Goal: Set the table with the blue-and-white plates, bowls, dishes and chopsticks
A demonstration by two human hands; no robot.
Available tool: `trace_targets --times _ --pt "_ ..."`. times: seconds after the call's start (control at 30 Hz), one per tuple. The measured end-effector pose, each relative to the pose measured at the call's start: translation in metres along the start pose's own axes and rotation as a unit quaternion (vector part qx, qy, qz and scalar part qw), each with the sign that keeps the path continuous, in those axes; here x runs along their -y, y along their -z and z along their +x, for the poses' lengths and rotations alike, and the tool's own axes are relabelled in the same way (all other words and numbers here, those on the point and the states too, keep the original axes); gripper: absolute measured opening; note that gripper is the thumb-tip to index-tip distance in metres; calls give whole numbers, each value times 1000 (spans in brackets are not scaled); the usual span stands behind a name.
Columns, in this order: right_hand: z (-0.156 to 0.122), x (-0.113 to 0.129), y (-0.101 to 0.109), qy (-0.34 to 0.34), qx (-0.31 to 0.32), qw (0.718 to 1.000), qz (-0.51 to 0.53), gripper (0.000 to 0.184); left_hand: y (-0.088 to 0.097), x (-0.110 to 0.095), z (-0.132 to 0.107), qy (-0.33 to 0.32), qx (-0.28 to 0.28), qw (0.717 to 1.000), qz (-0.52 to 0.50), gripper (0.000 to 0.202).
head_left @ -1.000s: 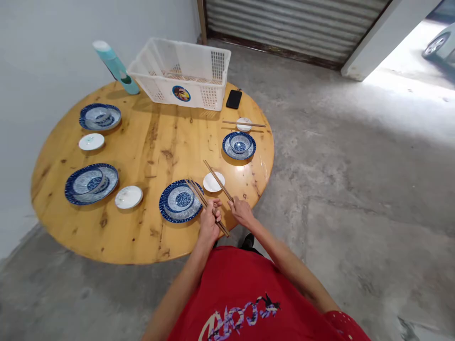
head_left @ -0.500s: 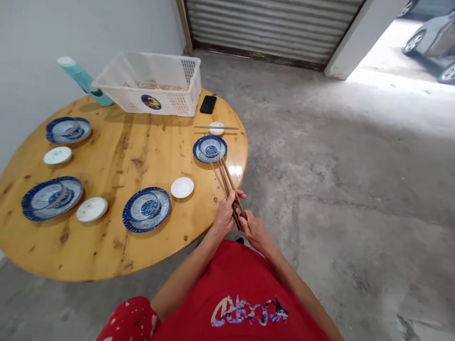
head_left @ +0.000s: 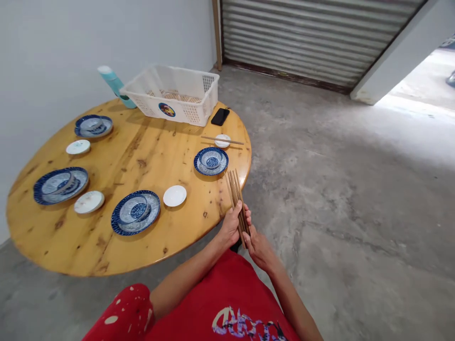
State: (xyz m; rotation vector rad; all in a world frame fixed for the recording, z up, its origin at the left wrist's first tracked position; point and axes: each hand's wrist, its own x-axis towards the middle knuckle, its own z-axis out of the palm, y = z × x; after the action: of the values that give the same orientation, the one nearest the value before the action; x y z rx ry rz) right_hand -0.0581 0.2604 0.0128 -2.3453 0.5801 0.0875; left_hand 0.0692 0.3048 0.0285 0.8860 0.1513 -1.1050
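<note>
Several brown wooden chopsticks are bunched in my hands just off the table's near right edge, tips pointing away from me. My left hand is closed round the middle of the bunch, thumb on top. Lower down, my right hand grips the thick ends of the same chopsticks. Closest to the tips is a blue-rimmed plate carrying a patterned bowl. Behind it, chopsticks lie across a small white dish.
On the round wooden table are more blue plates with bowls, each near a small white dish. A white plastic basket, a black phone and a turquoise bottle stand along the far side.
The chopsticks, fanned apart before, are now gathered closer together and more parallel. Both hands stay on them. My view has turned a little, shifting the far part of the scene rightward.
</note>
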Motion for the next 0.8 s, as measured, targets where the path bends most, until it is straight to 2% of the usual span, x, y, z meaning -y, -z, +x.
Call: trace_targets --times 0.2,0.33,0.47,0.53,0.63,0.73,0.8 --pt "51 -43 29 17 -8 993 114 28 -34 -2 69 -13 -16 1000 -6 57" --pt "93 -70 65 12 -1 990 138 27 -63 -10 120 -29 -36 999 3 55" --pt "136 -91 101 22 27 988 153 34 -83 -30 162 -51 -59 997 -8 52" --pt "158 -98 114 18 16 987 157 36 -86 -44 176 -70 -78 994 -26 50" --pt "198 -103 128 25 -53 993 105 36 -84 -64 188 -100 -114 987 -45 50" --pt "247 -99 142 90 -109 990 6 36 -80 -79 190 -125 -142 980 -57 52" --pt "284 -95 150 136 -117 982 -63 37 -77 -86 190 -142 -149 976 -73 51"
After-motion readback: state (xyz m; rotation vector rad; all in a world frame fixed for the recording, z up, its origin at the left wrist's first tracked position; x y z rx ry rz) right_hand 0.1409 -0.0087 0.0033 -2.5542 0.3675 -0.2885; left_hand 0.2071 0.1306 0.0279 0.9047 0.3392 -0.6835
